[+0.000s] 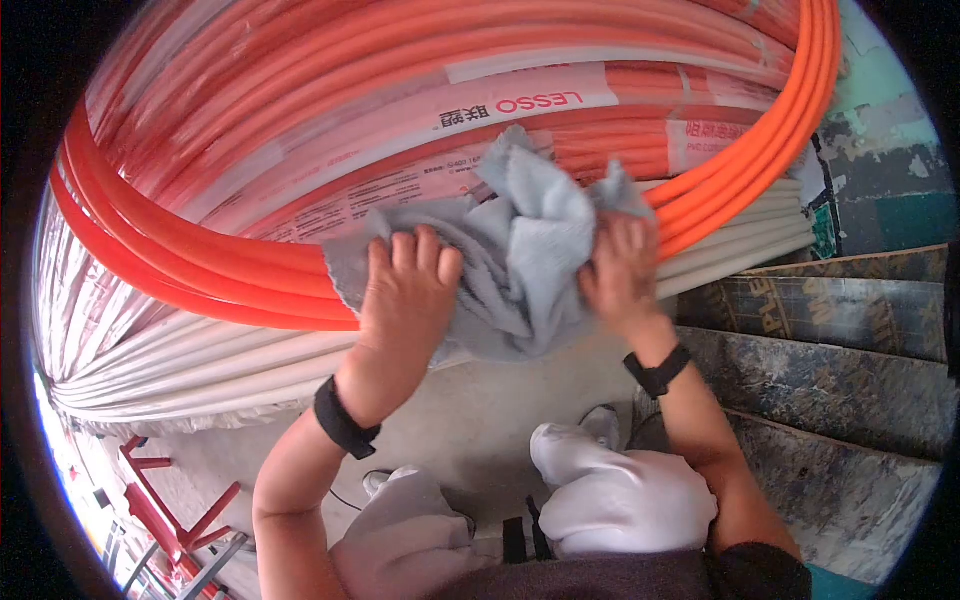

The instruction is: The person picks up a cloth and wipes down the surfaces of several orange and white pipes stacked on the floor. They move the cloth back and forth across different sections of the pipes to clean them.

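A crumpled grey cloth (545,235) is draped over a loop of several orange pipes (735,200). My left hand (408,295) holds the cloth's left part against the pipes, its fingers bent over the top and its thumb out of sight. On the opposite side, my right hand (622,268) grips the cloth's right end around the pipes, slightly blurred. The cloth covers the stretch of pipe between both hands. Black bands are around both wrists.
Behind the loop lie large plastic-wrapped coils of orange pipe (350,80) with printed labels. White pipes (230,365) run below them. Dark, worn boards (830,385) are at the right. A red metal frame (165,510) stands at lower left on the concrete floor (470,405).
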Tool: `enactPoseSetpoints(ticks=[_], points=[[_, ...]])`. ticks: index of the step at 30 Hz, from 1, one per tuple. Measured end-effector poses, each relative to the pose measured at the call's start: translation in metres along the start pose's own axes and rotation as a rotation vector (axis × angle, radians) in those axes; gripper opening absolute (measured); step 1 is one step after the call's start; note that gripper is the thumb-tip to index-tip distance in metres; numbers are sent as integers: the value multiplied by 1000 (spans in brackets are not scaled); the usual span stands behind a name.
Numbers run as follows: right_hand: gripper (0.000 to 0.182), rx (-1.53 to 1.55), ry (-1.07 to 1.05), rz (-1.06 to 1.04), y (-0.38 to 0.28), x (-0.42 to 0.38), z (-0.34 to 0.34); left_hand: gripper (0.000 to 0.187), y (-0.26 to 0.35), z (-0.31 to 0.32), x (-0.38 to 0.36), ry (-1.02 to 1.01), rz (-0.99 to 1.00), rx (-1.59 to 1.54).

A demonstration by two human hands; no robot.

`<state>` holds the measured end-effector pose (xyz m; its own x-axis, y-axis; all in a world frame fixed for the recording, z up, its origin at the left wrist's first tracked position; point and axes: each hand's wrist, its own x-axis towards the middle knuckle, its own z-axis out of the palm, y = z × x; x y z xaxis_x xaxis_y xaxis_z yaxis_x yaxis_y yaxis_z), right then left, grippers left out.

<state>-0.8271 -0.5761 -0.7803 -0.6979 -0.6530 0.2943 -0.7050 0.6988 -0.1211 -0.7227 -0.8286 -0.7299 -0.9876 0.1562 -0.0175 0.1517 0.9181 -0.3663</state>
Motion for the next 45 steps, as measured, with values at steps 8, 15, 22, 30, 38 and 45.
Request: enactPoseSetpoints(ticks=[8, 15, 22, 30, 38, 45], points=[[32, -205, 228, 301, 125, 33, -22, 36, 56, -2, 25, 43, 113, -40], [32, -311, 542, 441, 187, 58, -21, 50, 81, 1, 45, 129, 286, -271], [62, -378, 432, 324, 197, 61, -22, 57, 82, 5, 51, 224, 361, -294], [38, -215, 458, 325, 154, 31, -9, 59, 65, 7, 36, 231, 402, -352], [43, -18, 415, 368, 70, -11, 14, 53, 20, 10, 1, 199, 394, -386], [48, 49, 215, 240, -39, -10, 22, 54, -24, 3, -15, 158, 248, -614]])
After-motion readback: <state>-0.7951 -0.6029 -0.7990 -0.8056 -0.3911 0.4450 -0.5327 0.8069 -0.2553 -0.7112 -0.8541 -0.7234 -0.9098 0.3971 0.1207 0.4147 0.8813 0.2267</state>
